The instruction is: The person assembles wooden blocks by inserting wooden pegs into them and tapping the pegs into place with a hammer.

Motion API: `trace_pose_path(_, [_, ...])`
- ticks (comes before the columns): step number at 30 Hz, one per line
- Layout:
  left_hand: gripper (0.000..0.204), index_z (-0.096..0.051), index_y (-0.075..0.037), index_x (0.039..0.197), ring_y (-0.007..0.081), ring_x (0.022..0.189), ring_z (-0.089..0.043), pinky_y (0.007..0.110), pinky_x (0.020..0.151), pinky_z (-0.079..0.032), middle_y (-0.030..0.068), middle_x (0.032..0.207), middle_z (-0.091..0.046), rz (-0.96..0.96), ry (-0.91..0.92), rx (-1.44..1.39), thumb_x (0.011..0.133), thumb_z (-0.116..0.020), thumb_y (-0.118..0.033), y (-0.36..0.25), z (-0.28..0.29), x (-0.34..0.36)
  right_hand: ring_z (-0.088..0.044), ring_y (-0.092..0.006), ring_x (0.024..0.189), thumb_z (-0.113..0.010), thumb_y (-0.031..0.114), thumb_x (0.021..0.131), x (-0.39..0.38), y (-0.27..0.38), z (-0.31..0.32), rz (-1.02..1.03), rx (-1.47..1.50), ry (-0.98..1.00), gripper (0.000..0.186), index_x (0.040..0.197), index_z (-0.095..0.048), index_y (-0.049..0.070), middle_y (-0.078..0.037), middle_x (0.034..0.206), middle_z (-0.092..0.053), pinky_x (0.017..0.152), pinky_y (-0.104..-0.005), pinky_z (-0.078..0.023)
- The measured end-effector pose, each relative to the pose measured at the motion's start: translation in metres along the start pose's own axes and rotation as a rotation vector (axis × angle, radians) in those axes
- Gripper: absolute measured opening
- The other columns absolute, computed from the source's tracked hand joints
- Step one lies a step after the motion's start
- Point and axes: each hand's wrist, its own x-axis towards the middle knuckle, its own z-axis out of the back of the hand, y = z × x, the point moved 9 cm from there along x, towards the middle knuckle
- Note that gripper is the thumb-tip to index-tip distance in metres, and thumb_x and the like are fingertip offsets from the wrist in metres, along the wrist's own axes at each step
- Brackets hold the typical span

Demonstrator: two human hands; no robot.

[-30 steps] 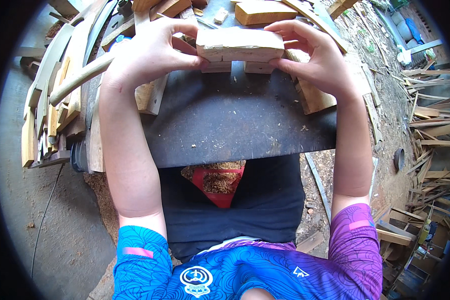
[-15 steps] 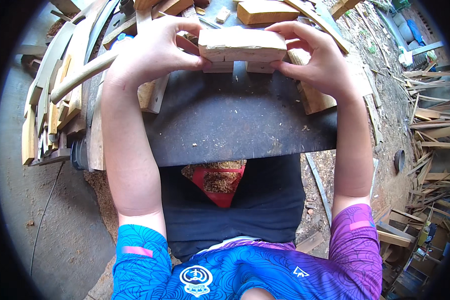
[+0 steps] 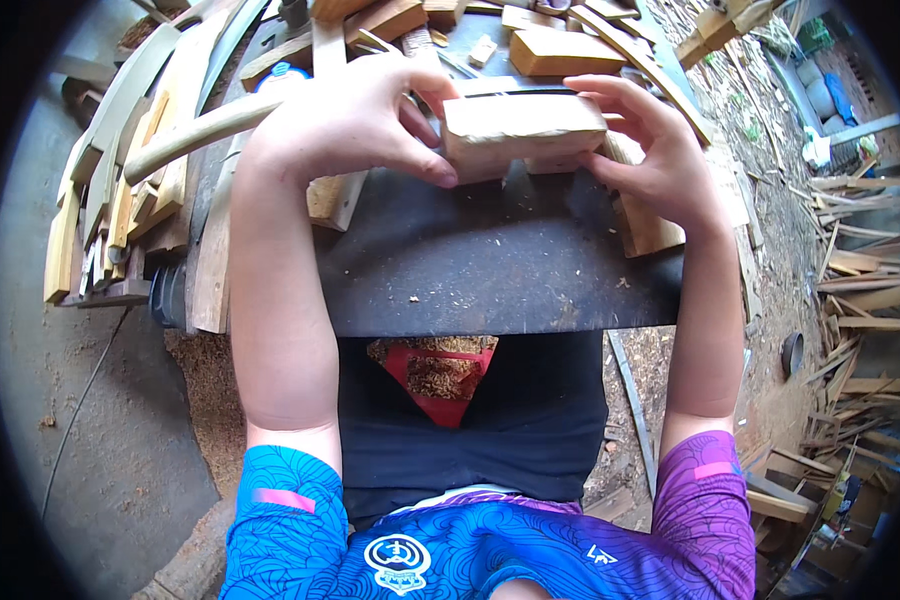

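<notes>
Between my two hands is a pale wooden block [image 3: 525,122] with a rough front edge and two short wooden feet or lower pieces under it. My left hand [image 3: 375,125] grips its left end, thumb in front at the lower corner and fingers behind. At the other end, my right hand [image 3: 652,150] pinches it with the thumb low and the fingers over the back. The block is at the dark bench top [image 3: 450,270]; whether it rests there or is held just above, I cannot tell. A pale strip and a dark gap show behind its upper edge.
A rounded wooden handle [image 3: 200,140] juts out to the left past my left wrist. Several wood offcuts lie at the back, among them a thick block [image 3: 567,52]. Long boards [image 3: 155,150] are stacked at left. Scrap wood [image 3: 870,300] covers the ground at right.
The whole view has shifted, so bench and hands sit lower and further right. The block is turned slightly, and more of its back edge shows. Both hands keep their hold.
</notes>
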Motion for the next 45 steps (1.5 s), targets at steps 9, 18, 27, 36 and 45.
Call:
trace_pose_path(9, [0.054, -0.070, 0.003, 0.126, 0.0232, 0.100, -0.077, 0.034, 0.089, -0.063, 0.0155, 0.106, -0.077, -0.156, 0.492, -0.274, 0.077, -0.091, -0.008, -0.032, -0.040, -0.018, -0.068, -0.0205, 0.120, -0.070, -0.004, 0.088, 0.003, -0.011, 0.010, -0.084, -0.078, -0.137, 0.052, 0.138, -0.064, 0.006, -0.011, 0.130, -0.070, 0.103, -0.0356, -0.056])
trace_pose_path(18, [0.086, -0.060, -0.006, 0.140, 0.0311, 0.108, -0.072, 0.039, 0.094, -0.057, 0.0144, 0.121, -0.074, -0.124, 0.133, 0.160, 0.065, -0.096, -0.029, -0.012, -0.028, 0.003, -0.066, -0.0170, 0.116, -0.071, 0.007, 0.097, -0.001, -0.008, 0.014, -0.113, -0.003, -0.118, 0.043, 0.139, -0.062, 0.004, -0.009, 0.122, -0.068, 0.102, -0.0349, -0.053])
trace_pose_path(27, [0.106, -0.041, 0.011, 0.149, 0.0401, 0.114, -0.066, 0.042, 0.098, -0.054, 0.0263, 0.119, -0.068, -0.198, 0.197, 0.120, 0.065, -0.092, -0.026, -0.033, -0.057, 0.009, -0.065, -0.0165, 0.113, -0.059, 0.013, 0.103, 0.001, -0.001, 0.001, -0.138, 0.012, -0.047, 0.037, 0.138, -0.061, -0.001, -0.010, 0.121, -0.068, 0.099, -0.0315, -0.051])
trace_pose_path(36, [0.092, -0.042, 0.000, 0.155, 0.0278, 0.095, -0.066, 0.038, 0.084, -0.057, 0.0190, 0.117, -0.063, -0.230, 0.111, -0.026, 0.075, -0.084, -0.018, -0.031, -0.054, 0.009, -0.067, -0.0141, 0.107, -0.061, 0.013, 0.103, -0.001, -0.008, -0.009, -0.196, 0.189, 0.010, 0.038, 0.139, -0.058, 0.001, -0.010, 0.114, -0.071, 0.095, -0.0315, -0.055])
trace_pose_path(45, [0.086, -0.049, 0.000, 0.153, 0.0261, 0.094, -0.066, 0.037, 0.086, -0.056, 0.0153, 0.122, -0.060, -0.222, 0.050, 0.052, 0.075, -0.083, -0.012, -0.024, -0.053, 0.012, -0.058, -0.0206, 0.131, -0.083, 0.021, 0.089, -0.004, 0.003, -0.010, -0.191, 0.183, 0.160, 0.081, 0.156, -0.042, 0.005, -0.012, 0.140, -0.058, 0.111, -0.0382, -0.048])
